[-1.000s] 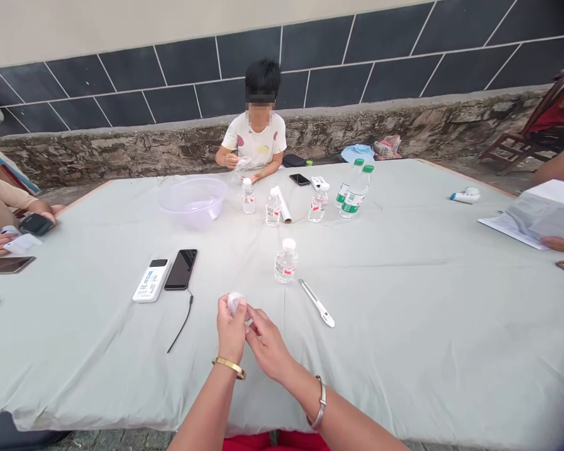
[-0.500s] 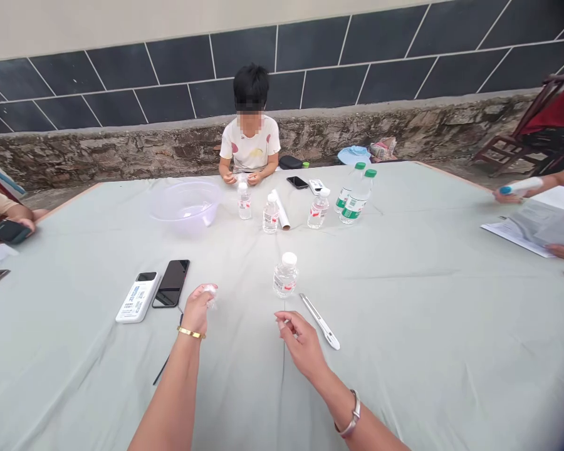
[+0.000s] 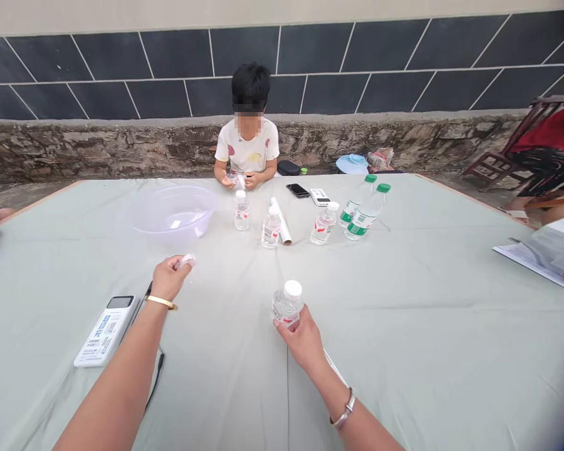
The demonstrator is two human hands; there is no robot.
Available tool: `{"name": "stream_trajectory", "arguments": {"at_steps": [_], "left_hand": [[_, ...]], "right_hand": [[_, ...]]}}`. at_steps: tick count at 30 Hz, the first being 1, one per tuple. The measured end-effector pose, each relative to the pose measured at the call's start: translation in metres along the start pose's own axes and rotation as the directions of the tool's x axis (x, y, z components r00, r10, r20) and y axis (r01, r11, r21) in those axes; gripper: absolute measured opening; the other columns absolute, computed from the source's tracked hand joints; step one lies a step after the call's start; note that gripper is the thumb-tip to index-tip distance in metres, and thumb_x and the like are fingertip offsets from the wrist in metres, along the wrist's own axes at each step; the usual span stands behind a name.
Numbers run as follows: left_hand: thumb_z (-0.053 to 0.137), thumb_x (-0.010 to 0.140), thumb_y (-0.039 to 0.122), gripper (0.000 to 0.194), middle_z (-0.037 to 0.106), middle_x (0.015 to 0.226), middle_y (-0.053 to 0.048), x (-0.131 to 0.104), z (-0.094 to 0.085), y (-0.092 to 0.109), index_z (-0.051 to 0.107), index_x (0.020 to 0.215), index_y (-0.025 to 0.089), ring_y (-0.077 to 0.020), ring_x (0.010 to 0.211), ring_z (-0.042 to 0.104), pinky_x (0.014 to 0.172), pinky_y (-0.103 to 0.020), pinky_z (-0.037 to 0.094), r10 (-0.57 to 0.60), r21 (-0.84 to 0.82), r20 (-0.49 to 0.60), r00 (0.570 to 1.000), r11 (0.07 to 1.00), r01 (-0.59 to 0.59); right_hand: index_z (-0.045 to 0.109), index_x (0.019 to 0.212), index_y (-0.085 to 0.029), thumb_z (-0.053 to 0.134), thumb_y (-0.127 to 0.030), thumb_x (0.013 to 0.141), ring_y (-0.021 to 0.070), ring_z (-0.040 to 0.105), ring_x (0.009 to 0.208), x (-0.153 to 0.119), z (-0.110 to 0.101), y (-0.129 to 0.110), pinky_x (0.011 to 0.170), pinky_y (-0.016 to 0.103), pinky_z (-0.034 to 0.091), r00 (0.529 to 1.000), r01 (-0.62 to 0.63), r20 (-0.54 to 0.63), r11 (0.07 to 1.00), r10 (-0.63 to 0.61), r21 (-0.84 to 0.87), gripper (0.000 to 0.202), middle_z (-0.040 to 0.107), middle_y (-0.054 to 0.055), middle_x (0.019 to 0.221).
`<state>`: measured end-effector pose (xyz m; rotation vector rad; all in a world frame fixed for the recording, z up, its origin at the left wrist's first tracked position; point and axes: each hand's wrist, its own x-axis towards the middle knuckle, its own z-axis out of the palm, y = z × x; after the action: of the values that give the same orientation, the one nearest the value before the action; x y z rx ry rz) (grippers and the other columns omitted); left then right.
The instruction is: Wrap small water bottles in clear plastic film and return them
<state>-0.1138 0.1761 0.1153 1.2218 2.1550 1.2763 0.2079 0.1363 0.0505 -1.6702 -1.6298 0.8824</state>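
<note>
A crumpled piece of clear plastic film (image 3: 187,260) is pinched in the fingers of my left hand (image 3: 169,278), which is raised over the table short of the basin. My right hand (image 3: 303,338) is wrapped around the lower part of a small clear water bottle (image 3: 286,304) with a white cap and a red-and-white label. The bottle is upright. Under my right wrist lies a white utility knife (image 3: 334,366), mostly hidden by the forearm. My left forearm covers most of a black phone (image 3: 146,293) next to a white power bank (image 3: 107,331).
A translucent basin (image 3: 173,216) stands at the back left. Several small bottles (image 3: 271,228), a white roll (image 3: 282,222) and two green-capped bottles (image 3: 364,213) stand or lie towards the far side. Opposite sits a person (image 3: 247,147); papers (image 3: 540,254) are at right.
My right hand has moved forward and closed around the small bottle. My left hand, still pinching the film, has moved forward and left towards the basin. The view has shifted slightly.
</note>
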Motion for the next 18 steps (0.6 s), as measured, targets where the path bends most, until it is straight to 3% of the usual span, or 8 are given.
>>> {"name": "stream_trajectory", "arguments": {"at_steps": [5, 10, 14, 18], "left_hand": [[0.062, 0.067, 0.035, 0.039, 0.064, 0.091, -0.005, 0.060, 0.002, 0.016, 0.066, 0.102, 0.018, -0.0209, 0.086, 0.059, 0.081, -0.033, 0.048, 0.035, 0.166, -0.152, 0.988, 0.986, -0.009], [0.067, 0.071, 0.028, 0.033, 0.061, 0.099, -0.010, 0.111, 0.013, 0.023, 0.065, 0.102, 0.018, -0.0252, 0.094, 0.060, 0.089, -0.040, 0.046, 0.064, 0.381, -0.238, 0.969, 0.924, 0.032], [0.061, 0.081, 0.029, 0.031, 0.057, 0.111, -0.015, 0.142, 0.023, 0.022, 0.064, 0.109, 0.017, -0.0320, 0.108, 0.055, 0.091, -0.047, 0.041, 0.071, 0.524, -0.154, 0.986, 0.852, 0.021], [0.059, 0.083, 0.028, 0.037, 0.054, 0.122, -0.017, 0.162, 0.032, 0.027, 0.061, 0.118, 0.014, -0.0365, 0.118, 0.048, 0.095, -0.054, 0.035, -0.045, 0.587, -0.084, 0.995, 0.805, 0.086]], "right_hand": [[0.053, 0.106, -0.022, 0.061, -0.041, 0.071, 0.0181, 0.059, 0.063, 0.065, 0.012, -0.008, 0.062, 0.033, 0.048, 0.997, 0.027, -0.073, 0.999, -0.030, -0.039, 0.041, 0.065, 0.002, 0.087], [0.050, 0.102, -0.023, 0.063, -0.041, 0.070, 0.0222, 0.063, 0.083, 0.141, 0.022, -0.011, 0.073, 0.034, 0.048, 0.980, 0.016, -0.200, 1.000, -0.019, -0.017, 0.040, 0.066, 0.003, 0.093], [0.050, 0.102, -0.024, 0.065, -0.041, 0.069, 0.0219, 0.062, 0.087, 0.179, 0.032, -0.002, 0.075, 0.033, 0.049, 0.954, 0.017, -0.300, 1.000, -0.014, 0.007, 0.041, 0.065, 0.004, 0.097], [0.048, 0.105, -0.023, 0.065, -0.040, 0.069, 0.0201, 0.061, 0.088, 0.208, 0.039, 0.007, 0.074, 0.032, 0.049, 0.934, 0.018, -0.356, 0.999, -0.001, 0.044, 0.043, 0.063, 0.005, 0.101]]}}
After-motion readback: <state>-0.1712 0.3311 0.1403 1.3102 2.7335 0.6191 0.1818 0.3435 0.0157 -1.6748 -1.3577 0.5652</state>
